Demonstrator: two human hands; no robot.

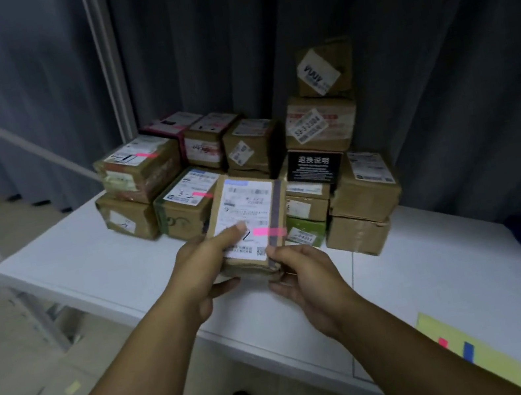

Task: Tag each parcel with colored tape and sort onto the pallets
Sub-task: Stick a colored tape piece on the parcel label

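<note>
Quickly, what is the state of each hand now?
Left hand: holds the parcel, thumb on top.
Right hand: grips the same parcel at its near right corner.

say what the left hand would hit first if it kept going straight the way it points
The left hand grips the pink-tagged parcel, which would travel with it; beyond, it would likely meet the stacked boxes on the table, though depth is unclear.

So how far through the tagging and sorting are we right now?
Done: two boxes, the upper left box and the lower box beside it, carry pink tape. In hand: the left hand and right hand hold a parcel already tagged with a pink strip, not yet set down. Left: the other boxes, like the top box, show no colored tape from here.
</note>
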